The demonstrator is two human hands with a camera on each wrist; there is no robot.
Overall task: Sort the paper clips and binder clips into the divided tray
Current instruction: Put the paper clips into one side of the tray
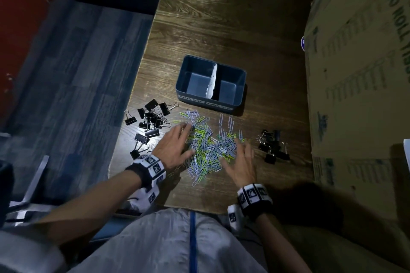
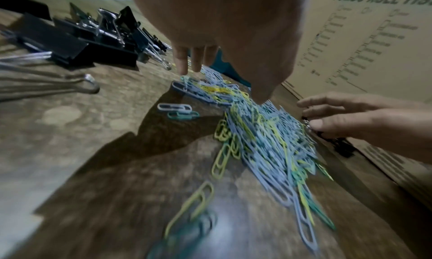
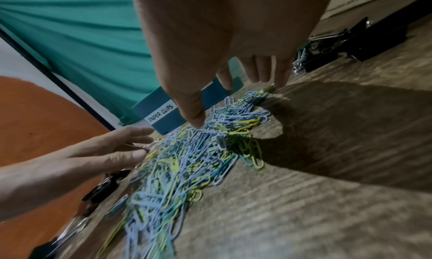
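A heap of blue, yellow and green paper clips (image 1: 208, 147) lies on the wooden table (image 1: 221, 17) in front of me. My left hand (image 1: 177, 143) rests at its left edge, fingers straight and spread, fingertips (image 2: 184, 67) down on the clips (image 2: 261, 133). My right hand (image 1: 235, 155) hovers at the heap's right edge, also spread, its thumb (image 3: 194, 113) touching the clips (image 3: 187, 163). Neither hand holds anything. Black binder clips sit in a left group (image 1: 148, 122) and a right group (image 1: 273, 146). Behind the heap stands the blue divided tray (image 1: 238, 102), both compartments empty, labelled PAPER CLIPS (image 3: 161, 113) on the left.
A large cardboard box (image 1: 359, 73) walls off the table's right side, close to the right binder clips. The table's left edge (image 1: 133, 99) drops to a grey floor just past the left binder clips. A few stray paper clips (image 2: 177, 111) lie near the heap.
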